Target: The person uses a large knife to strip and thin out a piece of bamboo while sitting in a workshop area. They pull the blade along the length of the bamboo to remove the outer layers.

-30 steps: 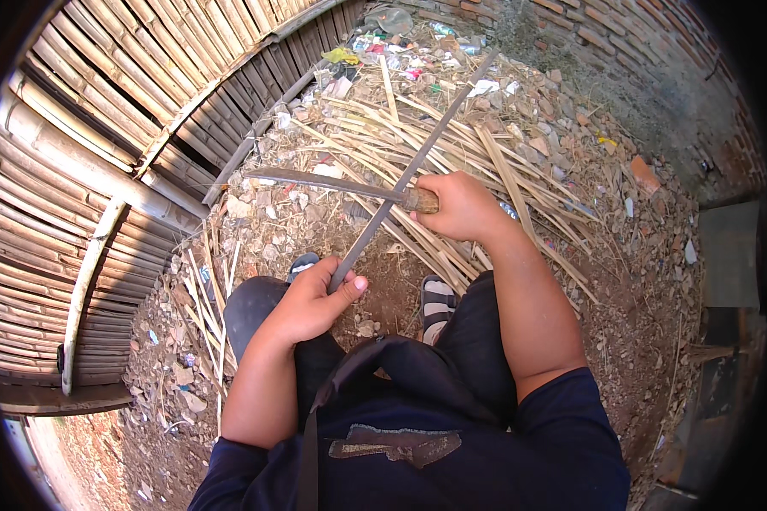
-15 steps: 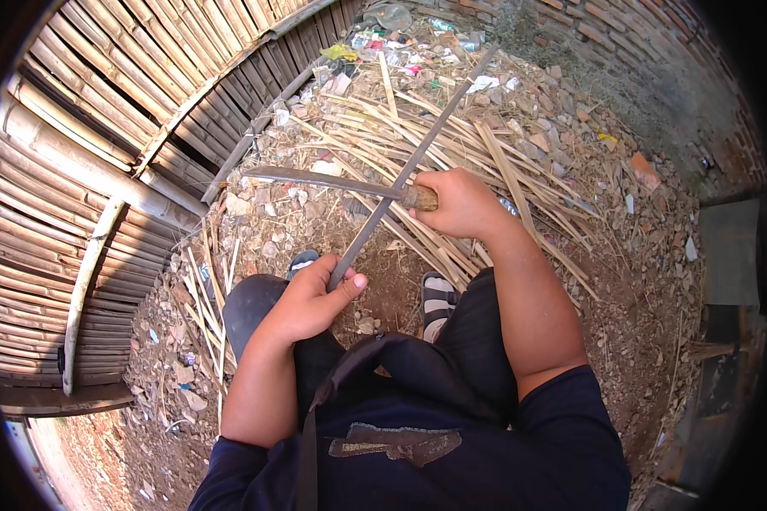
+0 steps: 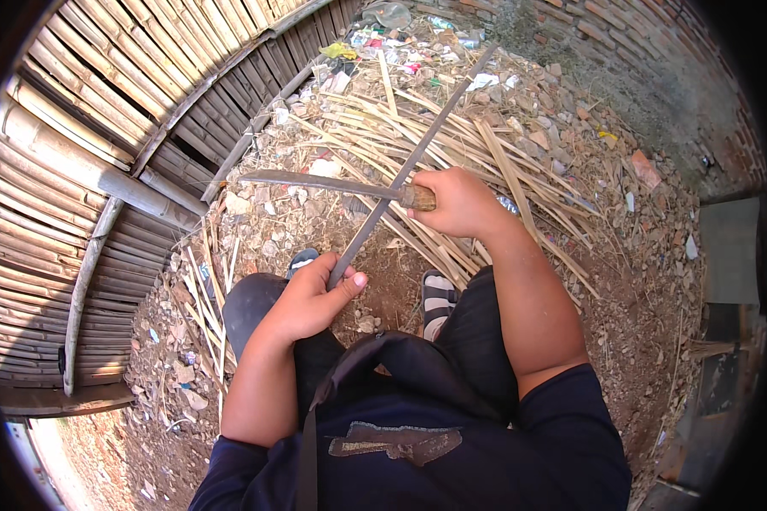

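A long, narrow bamboo strip (image 3: 435, 130) slants from my lap up toward the far rubble, grey-brown for most of its length with a paler patch low down. Its near end is pinched between the thumb and fingers of my left hand (image 3: 302, 300). My right hand (image 3: 462, 204) is wrapped round the short wooden handle of a knife (image 3: 320, 179). The long dark blade points left and crosses the strip just beside the handle, apparently touching it. Part of the handle is hidden in my fist.
Beyond my hands lies a loose heap of pale bamboo strips (image 3: 503, 162) on stony ground. More strips (image 3: 203, 307) lie by my left knee. A bamboo-slat wall (image 3: 85, 170) stands left, a brick wall (image 3: 622, 51) far right. Litter (image 3: 383, 43) gathers at the back.
My right hand and the knife have shifted very slightly left, and the blade tip sits a little lower. The left hand and the strip look unmoved.
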The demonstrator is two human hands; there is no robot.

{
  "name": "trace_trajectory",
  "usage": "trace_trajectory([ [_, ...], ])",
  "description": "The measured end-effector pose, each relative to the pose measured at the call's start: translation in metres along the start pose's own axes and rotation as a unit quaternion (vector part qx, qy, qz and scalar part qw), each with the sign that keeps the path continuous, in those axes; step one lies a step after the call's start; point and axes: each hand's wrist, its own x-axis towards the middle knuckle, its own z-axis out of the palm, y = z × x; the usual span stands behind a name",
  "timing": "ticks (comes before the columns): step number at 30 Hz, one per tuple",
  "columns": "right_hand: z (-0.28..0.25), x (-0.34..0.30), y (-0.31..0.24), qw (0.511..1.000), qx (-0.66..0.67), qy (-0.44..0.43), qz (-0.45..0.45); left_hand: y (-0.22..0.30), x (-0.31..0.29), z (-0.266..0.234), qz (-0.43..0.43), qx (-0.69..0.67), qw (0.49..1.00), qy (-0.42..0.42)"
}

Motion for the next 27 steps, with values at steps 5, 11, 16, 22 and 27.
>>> trace_trajectory([
  [5,0.004,-0.002,-0.002,1.0,-0.004,-0.03,0.001,0.005,-0.001,0.005,0.016,0.142,0.989,0.046],
  [11,0.007,0.001,-0.003,1.0,-0.003,0.012,-0.014,0.003,-0.001,0.0,-0.02,0.029,0.999,0.027],
  [16,-0.004,-0.002,0.0,0.999,0.021,-0.046,0.005,-0.003,0.001,-0.001,0.011,0.045,0.999,0.025],
  [22,-0.007,-0.002,-0.016,0.999,-0.016,-0.018,0.027,0.004,-0.001,-0.002,-0.008,-0.026,1.0,0.011],
  [27,0.002,-0.003,-0.014,1.0,-0.003,-0.012,0.017,-0.002,-0.001,-0.003,-0.015,-0.022,1.0,0.005],
])
